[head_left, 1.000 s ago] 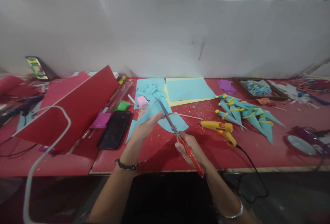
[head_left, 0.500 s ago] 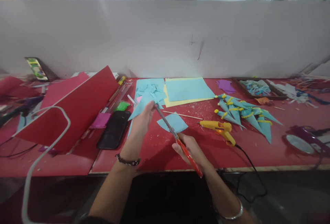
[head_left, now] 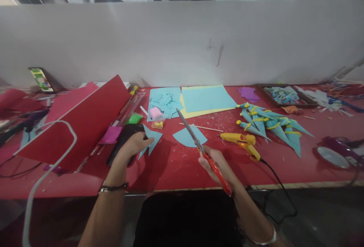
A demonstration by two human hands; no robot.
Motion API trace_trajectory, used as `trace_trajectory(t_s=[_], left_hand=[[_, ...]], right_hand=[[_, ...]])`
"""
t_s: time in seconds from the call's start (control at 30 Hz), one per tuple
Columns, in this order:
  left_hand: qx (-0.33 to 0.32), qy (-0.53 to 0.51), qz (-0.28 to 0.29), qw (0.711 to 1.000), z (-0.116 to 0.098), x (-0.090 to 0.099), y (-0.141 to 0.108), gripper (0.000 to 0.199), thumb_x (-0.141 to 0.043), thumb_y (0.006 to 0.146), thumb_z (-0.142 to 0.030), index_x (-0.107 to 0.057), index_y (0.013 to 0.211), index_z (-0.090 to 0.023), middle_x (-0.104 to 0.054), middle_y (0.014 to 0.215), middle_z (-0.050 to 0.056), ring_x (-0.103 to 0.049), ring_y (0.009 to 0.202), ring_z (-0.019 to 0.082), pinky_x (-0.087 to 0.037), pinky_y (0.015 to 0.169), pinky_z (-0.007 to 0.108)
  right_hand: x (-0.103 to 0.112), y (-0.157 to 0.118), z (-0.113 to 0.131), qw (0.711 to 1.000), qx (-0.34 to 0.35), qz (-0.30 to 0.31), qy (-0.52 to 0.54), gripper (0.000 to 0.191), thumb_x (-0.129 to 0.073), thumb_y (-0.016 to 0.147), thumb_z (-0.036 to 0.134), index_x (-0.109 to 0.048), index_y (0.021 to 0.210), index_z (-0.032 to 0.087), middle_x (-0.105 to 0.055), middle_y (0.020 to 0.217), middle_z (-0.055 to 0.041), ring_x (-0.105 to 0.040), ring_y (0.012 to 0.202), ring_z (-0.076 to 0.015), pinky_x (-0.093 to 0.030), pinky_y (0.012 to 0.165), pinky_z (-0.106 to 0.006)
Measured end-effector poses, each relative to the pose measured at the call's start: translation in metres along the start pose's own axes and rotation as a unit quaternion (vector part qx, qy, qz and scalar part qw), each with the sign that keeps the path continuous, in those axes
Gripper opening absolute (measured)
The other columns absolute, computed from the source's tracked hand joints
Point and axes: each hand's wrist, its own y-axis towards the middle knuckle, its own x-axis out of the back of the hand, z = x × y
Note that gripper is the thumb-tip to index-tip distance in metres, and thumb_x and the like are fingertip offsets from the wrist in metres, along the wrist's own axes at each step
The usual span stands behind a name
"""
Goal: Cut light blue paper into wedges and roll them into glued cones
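My right hand [head_left: 214, 163] is closed round the red handles of a pair of scissors [head_left: 193, 135]. The blades look closed and point up and left, passing over a fan-shaped piece of light blue paper [head_left: 183, 137] on the table. On the left, my left hand [head_left: 136, 144] pinches a pointed piece of light blue paper [head_left: 155, 138] low over the tabletop. Another blue paper point shows just beneath it. Partly under that hand and wrist lies a black phone [head_left: 121, 146].
A yellow glue gun [head_left: 239, 139] with a black cord lies right of the scissors. Beyond it are several blue paper cones [head_left: 261, 122] trimmed in yellow. Blue scraps [head_left: 167, 101], blue sheets [head_left: 209, 99] and a thin stick [head_left: 201, 127] lie behind. A red board [head_left: 85, 122] leans at left.
My left hand has moved left and down with the blue paper, from the scissor tips to beside the phone. The pink and yellow packets now show. The scissors have shifted slightly right.
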Motion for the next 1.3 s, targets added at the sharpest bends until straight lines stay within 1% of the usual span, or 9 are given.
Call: trace_trajectory(t_s=[0.17, 0.3, 0.4, 0.67, 0.77, 0.93, 1.07, 1.13, 1.3], left_hand=[[-0.015, 0.082, -0.021, 0.996, 0.001, -0.004, 0.003, 0.028, -0.054, 0.064, -0.035, -0.043, 0.043, -0.019, -0.048, 0.045, 0.000, -0.047, 0.046, 0.014, -0.029, 0.048, 0.025], [-0.178, 0.229, -0.106, 0.951, -0.002, 0.001, 0.001, 0.017, -0.047, 0.074, -0.023, -0.052, 0.058, -0.019, -0.060, 0.062, 0.007, -0.056, 0.063, 0.020, -0.035, 0.058, 0.028], [-0.269, 0.293, -0.105, 0.912, 0.001, 0.006, 0.001, 0.019, -0.042, 0.075, -0.013, -0.052, 0.061, -0.020, -0.061, 0.064, 0.007, -0.058, 0.066, 0.022, -0.035, 0.061, 0.031], [-0.237, 0.346, -0.070, 0.905, 0.021, 0.015, 0.010, 0.018, -0.042, 0.079, -0.015, -0.059, 0.075, -0.019, -0.065, 0.074, 0.008, -0.060, 0.069, 0.024, -0.035, 0.059, 0.031], [-0.207, 0.295, -0.115, 0.926, 0.023, 0.019, 0.009, 0.024, -0.037, 0.084, -0.023, -0.061, 0.084, -0.019, -0.067, 0.087, 0.009, -0.061, 0.077, 0.025, -0.038, 0.064, 0.032], [-0.210, 0.063, -0.214, 0.952, 0.001, 0.031, 0.022, 0.028, -0.036, 0.083, -0.027, -0.060, 0.096, -0.019, -0.064, 0.098, 0.007, -0.057, 0.089, 0.021, -0.040, 0.077, 0.028], [-0.168, -0.071, -0.233, 0.955, -0.021, 0.030, 0.059, 0.020, -0.047, 0.073, -0.021, -0.063, 0.085, -0.018, -0.062, 0.078, 0.002, -0.053, 0.067, 0.015, -0.040, 0.066, 0.024], [-0.117, -0.144, -0.279, 0.942, -0.026, 0.025, 0.084, 0.018, -0.046, 0.073, -0.019, -0.062, 0.082, -0.016, -0.058, 0.068, 0.000, -0.049, 0.059, 0.012, -0.038, 0.059, 0.022], [-0.091, -0.171, -0.298, 0.935, -0.030, 0.013, 0.121, 0.037, -0.056, 0.068, -0.017, -0.054, 0.105, -0.013, -0.055, 0.093, 0.006, -0.050, 0.061, 0.010, -0.042, 0.066, 0.025]], right_hand=[[0.003, 0.000, 0.000, 1.000, -0.013, 0.002, -0.007, 0.030, -0.045, 0.077, 0.047, -0.035, 0.067, 0.020, -0.030, 0.057, 0.0058, -0.028, 0.051, -0.0084, -0.022, 0.047, -0.022], [0.005, -0.002, -0.002, 1.000, -0.006, 0.001, -0.016, 0.026, -0.047, 0.076, 0.043, -0.036, 0.069, 0.020, -0.031, 0.058, 0.0055, -0.029, 0.052, -0.0088, -0.024, 0.048, -0.022], [0.005, -0.003, -0.002, 1.000, -0.011, -0.005, -0.014, 0.026, -0.048, 0.076, 0.042, -0.036, 0.068, 0.020, -0.031, 0.058, 0.0054, -0.029, 0.052, -0.0088, -0.024, 0.047, -0.021], [0.004, -0.004, -0.001, 1.000, -0.014, -0.010, -0.025, 0.026, -0.049, 0.075, 0.042, -0.036, 0.067, 0.020, -0.032, 0.058, 0.0056, -0.030, 0.052, -0.0088, -0.025, 0.048, -0.022], [0.004, -0.004, -0.004, 1.000, -0.014, -0.016, -0.016, 0.027, -0.048, 0.076, 0.044, -0.037, 0.068, 0.020, -0.032, 0.057, 0.0057, -0.030, 0.051, -0.0089, -0.025, 0.047, -0.021], [0.005, -0.003, -0.008, 1.000, -0.011, -0.021, -0.016, 0.029, -0.045, 0.077, 0.045, -0.035, 0.067, 0.020, -0.032, 0.056, 0.0058, -0.030, 0.051, -0.0089, -0.024, 0.047, -0.021], [0.005, -0.003, -0.006, 1.000, -0.015, -0.013, -0.004, 0.030, -0.047, 0.076, 0.046, -0.035, 0.067, 0.020, -0.030, 0.057, 0.0059, -0.029, 0.052, -0.0088, -0.024, 0.046, -0.021], [0.004, -0.003, -0.005, 1.000, -0.018, -0.007, -0.005, 0.030, -0.049, 0.076, 0.045, -0.036, 0.067, 0.020, -0.031, 0.057, 0.0060, -0.028, 0.052, -0.0085, -0.024, 0.047, -0.021], [0.004, -0.002, -0.005, 1.000, -0.023, -0.008, 0.003, 0.031, -0.051, 0.076, 0.044, -0.036, 0.066, 0.020, -0.030, 0.057, 0.0063, -0.027, 0.052, -0.0077, -0.024, 0.046, -0.021]])
